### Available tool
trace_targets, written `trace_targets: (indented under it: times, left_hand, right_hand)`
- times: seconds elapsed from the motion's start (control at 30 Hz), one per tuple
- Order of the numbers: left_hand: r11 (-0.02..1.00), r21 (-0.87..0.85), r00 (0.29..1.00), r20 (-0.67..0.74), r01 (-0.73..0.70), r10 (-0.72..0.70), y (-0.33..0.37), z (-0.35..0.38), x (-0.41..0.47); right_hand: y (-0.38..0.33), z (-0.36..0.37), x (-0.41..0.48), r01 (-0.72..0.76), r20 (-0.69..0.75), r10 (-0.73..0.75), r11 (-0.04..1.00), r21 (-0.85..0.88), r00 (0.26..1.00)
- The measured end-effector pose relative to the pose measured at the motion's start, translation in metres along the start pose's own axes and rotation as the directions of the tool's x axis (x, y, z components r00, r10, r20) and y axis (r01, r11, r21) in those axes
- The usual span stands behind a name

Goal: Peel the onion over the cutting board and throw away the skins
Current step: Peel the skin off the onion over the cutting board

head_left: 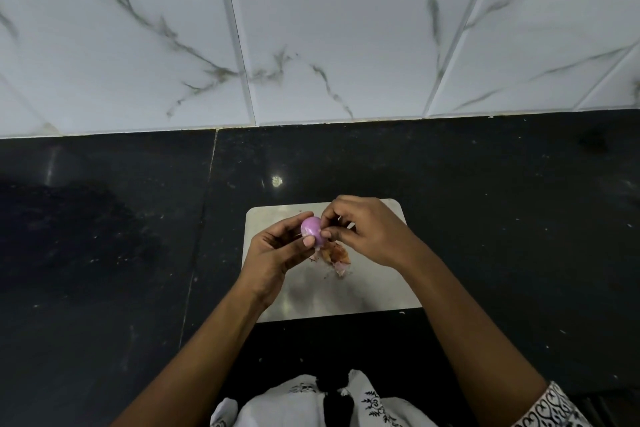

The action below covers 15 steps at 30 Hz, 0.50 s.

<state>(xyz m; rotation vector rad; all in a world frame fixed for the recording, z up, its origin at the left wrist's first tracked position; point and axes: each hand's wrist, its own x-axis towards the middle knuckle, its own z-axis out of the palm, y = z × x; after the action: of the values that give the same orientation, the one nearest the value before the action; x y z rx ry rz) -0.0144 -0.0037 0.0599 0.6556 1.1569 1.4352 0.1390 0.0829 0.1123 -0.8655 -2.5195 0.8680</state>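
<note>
A small purple onion (310, 227), mostly bare of skin, is held above the pale grey cutting board (367, 291). My left hand (277, 250) grips it from the left, thumb across its lower side. My right hand (367, 232) meets it from the right, thumb and forefinger pinching at the onion's surface, apparently on a bit of skin. A small heap of brown and pink onion skins (335, 256) lies on the board just below my hands.
The board rests on a dark polished stone counter (104, 253) with small crumbs scattered about. A white marble-patterned tiled wall (311, 45) rises behind the counter. A white patterned garment (311, 402) shows at the bottom edge.
</note>
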Motion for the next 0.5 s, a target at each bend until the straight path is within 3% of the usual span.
trace_targets:
  times: [0.17, 0.33, 0.5]
  left_hand:
    - [0.999, -0.035, 1.0, 0.014, 0.027, -0.027, -0.003, 0.001, 0.001]
    - [0.961, -0.256, 0.994, 0.015, 0.105, -0.105, -0.007, 0.001, 0.004]
    - [0.92, -0.364, 0.99, 0.043, 0.144, -0.138, -0.01, 0.002, 0.005]
  right_hand:
    - [0.002, 0.001, 0.0, 0.028, 0.07, -0.027, 0.999, -0.02, 0.997]
    - [0.006, 0.011, -0.006, 0.025, 0.039, -0.025, 1.0, 0.013, 0.999]
    - [0.014, 0.016, -0.009, -0.014, 0.027, 0.015, 1.0, -0.017, 1.0]
